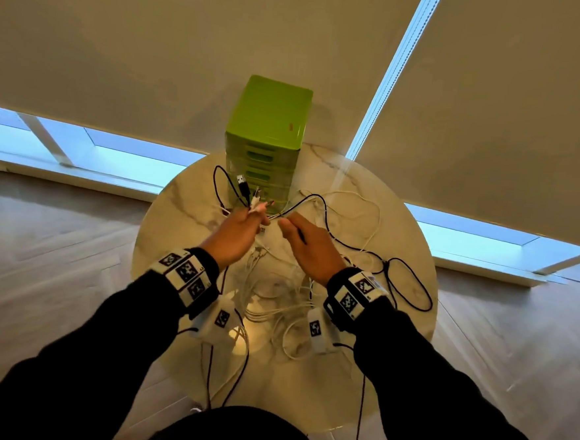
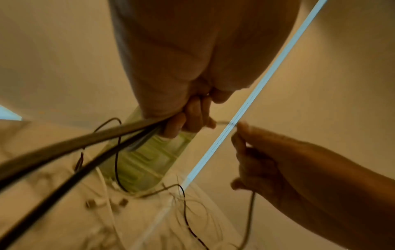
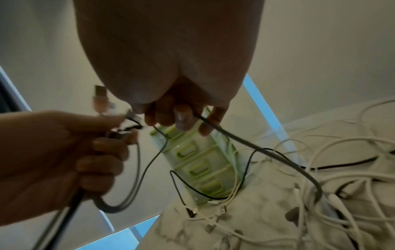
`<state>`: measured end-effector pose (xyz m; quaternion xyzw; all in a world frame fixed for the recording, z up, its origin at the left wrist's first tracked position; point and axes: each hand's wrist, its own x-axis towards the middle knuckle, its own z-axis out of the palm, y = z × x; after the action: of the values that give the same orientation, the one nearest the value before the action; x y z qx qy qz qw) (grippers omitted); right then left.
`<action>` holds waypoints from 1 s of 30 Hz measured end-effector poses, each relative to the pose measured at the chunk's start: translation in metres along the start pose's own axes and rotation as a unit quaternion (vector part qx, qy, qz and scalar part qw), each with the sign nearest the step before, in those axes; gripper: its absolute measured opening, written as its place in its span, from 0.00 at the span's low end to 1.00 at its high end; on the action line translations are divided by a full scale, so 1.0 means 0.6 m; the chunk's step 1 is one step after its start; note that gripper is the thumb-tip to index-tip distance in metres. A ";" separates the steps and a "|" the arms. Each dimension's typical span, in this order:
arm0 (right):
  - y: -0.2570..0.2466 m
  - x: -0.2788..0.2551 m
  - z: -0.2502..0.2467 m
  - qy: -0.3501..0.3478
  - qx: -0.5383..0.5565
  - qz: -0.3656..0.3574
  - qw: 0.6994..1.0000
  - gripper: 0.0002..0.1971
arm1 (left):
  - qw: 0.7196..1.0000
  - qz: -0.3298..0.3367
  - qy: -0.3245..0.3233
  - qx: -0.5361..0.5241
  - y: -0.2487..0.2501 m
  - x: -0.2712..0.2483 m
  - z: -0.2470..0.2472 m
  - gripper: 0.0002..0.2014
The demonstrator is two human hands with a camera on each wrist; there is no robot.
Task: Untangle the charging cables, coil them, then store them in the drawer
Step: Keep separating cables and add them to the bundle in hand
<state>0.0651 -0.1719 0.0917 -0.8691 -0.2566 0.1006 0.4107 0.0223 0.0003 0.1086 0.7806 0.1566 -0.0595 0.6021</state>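
My left hand [image 1: 243,228] grips a bundle of cable ends above the round table; a black USB plug [image 1: 240,181] and white plugs [image 1: 257,208] stick out past its fingers. In the right wrist view the same left hand [image 3: 64,152] is curled round dark cables. My right hand [image 1: 301,241] pinches a black cable [image 3: 235,135] between thumb and fingers, close beside the left hand. That black cable [image 1: 317,201] loops away over the table. A tangle of white cables [image 1: 276,304] lies under both wrists. The green drawer unit [image 1: 266,139] stands just beyond the hands, its drawers closed.
The round marble table [image 1: 415,228] is small, with its edge near on every side. Black cable loops [image 1: 411,283] reach toward the right rim. Behind the drawer unit hang window blinds [image 1: 156,55]. Thin leads dangle from my wrist devices over the near edge.
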 end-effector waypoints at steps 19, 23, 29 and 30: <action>0.163 -0.054 -0.049 -0.165 -0.136 0.102 0.972 0.20 | 0.968 0.146 0.144 -0.145 0.081 0.033 -0.050 0.13; 0.146 -0.055 -0.068 -0.093 -0.120 0.070 0.986 0.10 | 0.974 0.155 0.106 -0.127 0.081 0.024 -0.017 0.12; 0.052 -0.110 -0.113 -0.182 -0.150 0.069 0.969 0.37 | 0.974 0.144 -0.001 -0.173 0.105 0.009 0.111 0.13; 0.048 -0.128 -0.121 -0.185 -0.137 0.071 0.971 0.43 | 0.972 0.148 -0.033 -0.182 0.113 0.004 0.139 0.12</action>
<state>0.0386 -0.2755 0.1136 -0.8994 -0.2767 0.2526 0.2253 0.0541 -0.0948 0.1482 0.6703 0.0277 0.0335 0.7408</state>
